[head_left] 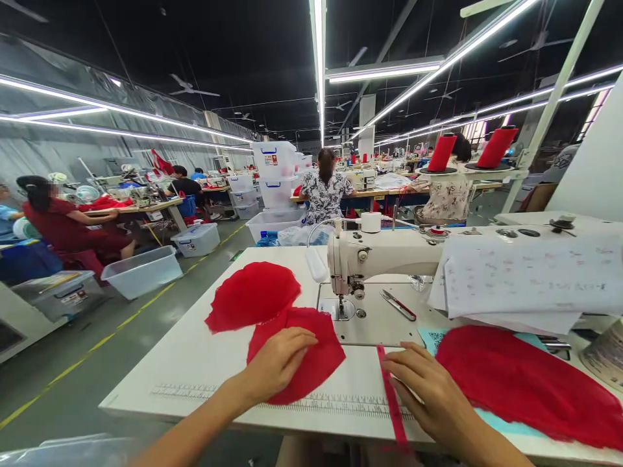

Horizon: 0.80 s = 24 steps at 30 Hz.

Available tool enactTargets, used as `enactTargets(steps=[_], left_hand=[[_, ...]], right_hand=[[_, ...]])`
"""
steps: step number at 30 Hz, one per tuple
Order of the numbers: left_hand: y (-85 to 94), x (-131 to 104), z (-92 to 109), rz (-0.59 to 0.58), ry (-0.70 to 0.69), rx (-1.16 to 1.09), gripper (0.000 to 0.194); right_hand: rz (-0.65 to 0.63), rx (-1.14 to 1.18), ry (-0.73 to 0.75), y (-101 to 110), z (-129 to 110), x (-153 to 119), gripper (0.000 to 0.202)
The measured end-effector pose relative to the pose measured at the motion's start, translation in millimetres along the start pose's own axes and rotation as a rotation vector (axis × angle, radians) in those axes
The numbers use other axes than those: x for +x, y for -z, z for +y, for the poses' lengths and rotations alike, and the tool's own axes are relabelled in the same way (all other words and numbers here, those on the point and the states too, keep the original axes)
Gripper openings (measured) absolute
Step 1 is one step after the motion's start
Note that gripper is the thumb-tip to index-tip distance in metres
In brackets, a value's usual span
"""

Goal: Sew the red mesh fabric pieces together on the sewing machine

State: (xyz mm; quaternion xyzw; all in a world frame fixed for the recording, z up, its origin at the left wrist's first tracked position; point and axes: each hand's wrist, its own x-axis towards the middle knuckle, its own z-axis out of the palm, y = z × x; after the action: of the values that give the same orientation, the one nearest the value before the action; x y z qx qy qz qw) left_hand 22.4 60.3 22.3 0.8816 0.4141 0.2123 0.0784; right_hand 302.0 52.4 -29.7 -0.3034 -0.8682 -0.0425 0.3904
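Note:
Two rounded red fabric pieces lie on the white sewing table, the far one [256, 295] partly meeting the near one [311, 370]. My left hand [280, 363] rests over the near piece, fingers stretched forward and not wrapped around it. A narrow red fabric strip [390, 395] runs across the table toward its front edge. At its right side is my right hand [423, 386], fingers extended and thumb apart, with fingertips at the strip. Beyond both hands stands a white sewing machine [389, 250], its presser foot [341, 305] just past the near fabric piece.
A printed ruler [341, 405] marks the table's front. Thread snips [398, 305] lie on the machine bed. More red fabric [525, 383] is piled at right, below paper sheets [530, 279] hung on the machine. Clear bins [141, 269] and seated co-workers [325, 188] are beyond.

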Motion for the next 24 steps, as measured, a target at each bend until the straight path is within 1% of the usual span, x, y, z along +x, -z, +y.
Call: enactTargets(steps=[2,4,6,9,12,15,18,22,24], left_hand=[[1.9,-2,-15,0.009,0.036,0.048,0.034],[-0.5,0,-24,-0.028,0.035,0.091,0.035],[-6.2,5,-27,-0.066,0.008,0.121,0.035],[-17.1,14,-27,-0.073,-0.033,0.177,0.033],[-26.4,22,-28,-0.077,-0.032,0.242,0.032],[-31.8,27,-32,-0.095,-0.044,0.257,0.032],[-31.5,29,-35,-0.106,-0.079,0.221,0.034],[-25.9,27,-36,-0.137,-0.140,0.153,0.035],[-25.9,25,-34,-0.150,-0.132,0.134,0.035]], right_hand=[[-0.076,0.065,-0.036,-17,-4,14,0.025],[-0.138,0.092,-0.053,-32,-5,23,0.025],[-0.172,0.087,-0.055,-43,-3,29,0.024],[-0.203,0.054,-0.070,-54,1,33,0.023],[-0.245,0.031,-0.103,-58,4,35,0.022],[-0.289,0.002,-0.116,-59,5,38,0.021],[-0.326,-0.015,-0.113,-59,4,39,0.022],[-0.350,-0.017,-0.123,-59,4,38,0.022],[-0.350,-0.022,-0.139,-59,4,38,0.022]])
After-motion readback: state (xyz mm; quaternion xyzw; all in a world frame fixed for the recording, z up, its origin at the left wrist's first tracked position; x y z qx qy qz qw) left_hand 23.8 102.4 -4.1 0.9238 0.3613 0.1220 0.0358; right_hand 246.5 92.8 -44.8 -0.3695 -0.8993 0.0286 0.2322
